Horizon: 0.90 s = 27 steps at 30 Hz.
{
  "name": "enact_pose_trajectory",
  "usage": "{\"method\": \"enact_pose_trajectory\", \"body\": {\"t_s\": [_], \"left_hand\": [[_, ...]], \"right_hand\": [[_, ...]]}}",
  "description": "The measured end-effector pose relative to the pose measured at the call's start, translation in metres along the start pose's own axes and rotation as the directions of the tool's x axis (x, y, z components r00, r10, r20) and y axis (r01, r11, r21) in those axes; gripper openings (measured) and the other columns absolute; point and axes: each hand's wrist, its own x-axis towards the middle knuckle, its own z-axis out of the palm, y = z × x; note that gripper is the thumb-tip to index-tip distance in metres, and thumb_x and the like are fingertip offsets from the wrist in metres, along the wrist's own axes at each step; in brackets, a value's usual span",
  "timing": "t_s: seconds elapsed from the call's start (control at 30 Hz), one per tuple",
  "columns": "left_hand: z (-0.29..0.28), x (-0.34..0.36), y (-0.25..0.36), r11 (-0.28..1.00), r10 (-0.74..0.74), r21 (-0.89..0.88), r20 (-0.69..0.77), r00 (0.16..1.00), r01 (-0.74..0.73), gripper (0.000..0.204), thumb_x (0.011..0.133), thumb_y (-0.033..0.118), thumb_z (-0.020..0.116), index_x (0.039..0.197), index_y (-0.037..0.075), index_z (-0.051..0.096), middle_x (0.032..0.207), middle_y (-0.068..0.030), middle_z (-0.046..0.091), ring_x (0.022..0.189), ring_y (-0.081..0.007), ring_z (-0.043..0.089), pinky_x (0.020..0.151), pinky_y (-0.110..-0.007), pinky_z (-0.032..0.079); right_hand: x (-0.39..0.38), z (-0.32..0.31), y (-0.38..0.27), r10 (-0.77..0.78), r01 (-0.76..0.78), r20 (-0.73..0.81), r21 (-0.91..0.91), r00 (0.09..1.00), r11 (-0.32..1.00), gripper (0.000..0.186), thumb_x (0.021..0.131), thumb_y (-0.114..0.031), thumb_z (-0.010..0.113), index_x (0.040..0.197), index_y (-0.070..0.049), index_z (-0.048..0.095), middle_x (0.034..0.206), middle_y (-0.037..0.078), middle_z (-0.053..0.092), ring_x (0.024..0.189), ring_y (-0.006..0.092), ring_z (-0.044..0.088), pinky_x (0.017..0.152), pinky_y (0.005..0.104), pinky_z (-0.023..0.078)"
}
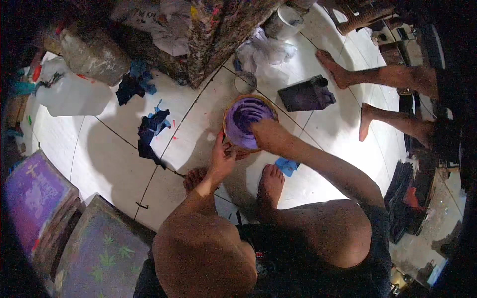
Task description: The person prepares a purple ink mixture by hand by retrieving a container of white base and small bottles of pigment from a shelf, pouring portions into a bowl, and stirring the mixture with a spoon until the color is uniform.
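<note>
A round tub (229, 107) of thick purple paint (243, 110) stands on the tiles between my feet. Curved streaks, darker and lighter, run through the paint. Against the tub's near left side, the fingers of my left hand (222, 161) are wrapped, steadying it. My right hand (268, 133) reaches over the right rim into the tub, its fingers closed and turned down toward the paint. Whatever those fingers grip, if anything, is hidden. Just beyond the tub is a small clear round container (245, 82). A dark purple-stained jug (306, 93) lies to the right.
Dark blue rags (153, 126) and a whitish plastic jerrycan (74, 94) are at the left. Plastic bags (268, 54) and a white bucket (285, 24) stand behind. Another person's legs (382, 77) extend in from the right. Printed screens (97, 248) lean at lower left.
</note>
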Motion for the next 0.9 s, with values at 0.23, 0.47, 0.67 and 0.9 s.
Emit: {"method": "enact_pose_trajectory", "body": {"t_s": [0.23,0.47,0.67,0.9], "left_hand": [[0.004,0.001,0.021,0.898,-0.274,-0.335,0.079,0.959,0.284,0.062,0.093,-0.004,0.045,0.144,0.015,0.016,0.128,-0.0226,0.046,0.098,-0.0322,0.062,0.077,-0.04,0.058],[-0.001,0.004,0.021,0.994,-0.03,-0.098,0.098,0.995,0.04,0.062,0.094,0.001,0.046,0.145,0.014,0.012,0.128,-0.0225,0.044,0.097,-0.0317,0.062,0.078,-0.041,0.058],[0.003,0.002,0.019,0.996,-0.061,-0.06,0.05,0.997,0.064,0.062,0.094,-0.001,0.044,0.145,0.013,0.012,0.128,-0.0225,0.045,0.101,-0.03,0.06,0.078,-0.041,0.058],[0.006,0.006,0.017,0.958,-0.164,-0.219,0.109,0.98,0.185,0.062,0.092,-0.003,0.047,0.143,0.012,0.016,0.129,-0.0211,0.045,0.105,-0.0309,0.058,0.079,-0.04,0.058]], "right_hand": [[-0.007,-0.031,0.037,0.125,-0.098,0.208,-0.136,0.97,0.986,0.021,0.071,-0.007,0.061,0.09,0.002,0.062,0.086,0.023,0.064,0.08,0.0375,0.065,0.071,0.0461,0.054],[-0.028,-0.003,0.024,-0.029,0.029,0.135,-0.003,0.99,1.0,0.015,0.077,-0.012,0.058,0.084,-0.001,0.064,0.078,0.021,0.065,0.075,0.0368,0.066,0.065,0.0455,0.055],[0.01,-0.015,0.028,0.108,-0.107,0.002,-0.12,0.994,0.987,0.013,0.07,-0.006,0.064,0.081,0.001,0.065,0.075,0.023,0.064,0.074,0.0356,0.067,0.069,0.0447,0.054],[-0.036,-0.013,0.047,0.067,-0.058,0.121,-0.078,0.99,0.995,0.01,0.071,-0.004,0.06,0.079,0.0,0.064,0.075,0.021,0.064,0.071,0.0371,0.065,0.064,0.0434,0.054]]}}
